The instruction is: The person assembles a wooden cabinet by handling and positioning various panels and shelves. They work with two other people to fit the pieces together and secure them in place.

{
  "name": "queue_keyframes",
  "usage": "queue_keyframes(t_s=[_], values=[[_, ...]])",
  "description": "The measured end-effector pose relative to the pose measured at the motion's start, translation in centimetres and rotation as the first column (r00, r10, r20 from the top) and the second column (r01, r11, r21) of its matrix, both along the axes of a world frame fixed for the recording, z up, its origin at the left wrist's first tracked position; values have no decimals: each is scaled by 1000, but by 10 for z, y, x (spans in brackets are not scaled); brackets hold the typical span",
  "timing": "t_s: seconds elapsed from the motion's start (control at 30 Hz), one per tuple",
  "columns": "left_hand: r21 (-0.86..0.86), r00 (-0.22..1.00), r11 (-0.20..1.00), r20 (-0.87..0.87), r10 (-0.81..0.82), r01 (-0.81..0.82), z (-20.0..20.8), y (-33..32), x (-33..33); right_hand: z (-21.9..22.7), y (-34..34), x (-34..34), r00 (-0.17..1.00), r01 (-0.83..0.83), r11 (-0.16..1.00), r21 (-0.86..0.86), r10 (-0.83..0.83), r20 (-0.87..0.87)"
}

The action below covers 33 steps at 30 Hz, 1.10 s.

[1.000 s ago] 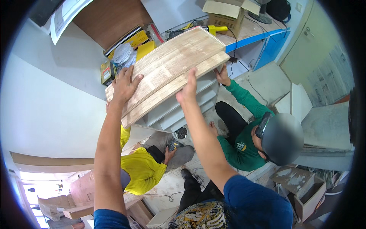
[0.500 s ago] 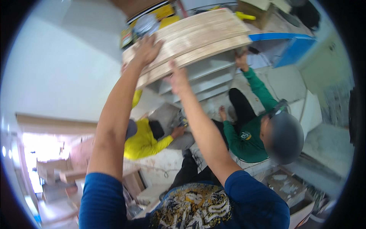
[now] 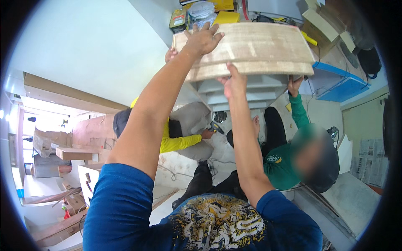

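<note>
I count one wooden top (image 3: 268,44), one shelved cabinet (image 3: 261,90), two co-workers (image 3: 282,165), one drill (image 3: 215,128), one round container (image 3: 220,116), one square tin (image 3: 179,20) and one open cardboard box (image 3: 320,25).

One wide fisheye view looks down from the wearer's head, from the left of two side-by-side cameras. It faces forward and steeply downward, upright and unmirrored, with dark curved corners. Nearest are the wearer's shirt (image 3: 222,226) and sleeves (image 3: 119,205) at the lower edge; the bare arms run up from there to the left hand (image 3: 204,40) and right hand (image 3: 233,83) at the panel (image 3: 259,46), in the upper middle at arm's reach. The floor (image 3: 163,167) lies farther below, and a co-worker's cap (image 3: 326,165) shows from above.
</note>
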<state>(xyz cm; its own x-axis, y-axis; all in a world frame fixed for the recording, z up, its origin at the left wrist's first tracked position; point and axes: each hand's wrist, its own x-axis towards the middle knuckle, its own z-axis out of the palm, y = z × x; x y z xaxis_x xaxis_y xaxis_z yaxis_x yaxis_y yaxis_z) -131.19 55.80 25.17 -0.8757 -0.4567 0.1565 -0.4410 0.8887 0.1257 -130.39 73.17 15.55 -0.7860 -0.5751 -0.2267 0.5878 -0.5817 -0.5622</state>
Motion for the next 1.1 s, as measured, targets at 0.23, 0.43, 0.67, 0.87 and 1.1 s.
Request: queue_keyframes(t_s=[0.23, 0.43, 0.67, 0.87, 1.1], values=[[-35, 998, 999, -56, -22, 20, 9, -12, 3, 6, 1, 4, 999, -10, 1000, 3, 10, -50], [-92, 988, 993, -133, -81, 69, -13, 69, 22, -13, 7, -23, 985, -166, 985, -53, 163, -50], [-212, 982, 977, -183, -42, 3, -9, 65, 31, 3, -1, -2, 997, -75, 997, -18, 75, -33], [-229, 971, 973, -234, -48, -7, -8, 67, 29, -3, -6, 4, 999, 33, 997, 68, -33, -3], [-325, 931, 946, -341, -131, 15, -21, 58, 22, -18, 48, 1, 966, -150, 984, 98, 167, -199]])
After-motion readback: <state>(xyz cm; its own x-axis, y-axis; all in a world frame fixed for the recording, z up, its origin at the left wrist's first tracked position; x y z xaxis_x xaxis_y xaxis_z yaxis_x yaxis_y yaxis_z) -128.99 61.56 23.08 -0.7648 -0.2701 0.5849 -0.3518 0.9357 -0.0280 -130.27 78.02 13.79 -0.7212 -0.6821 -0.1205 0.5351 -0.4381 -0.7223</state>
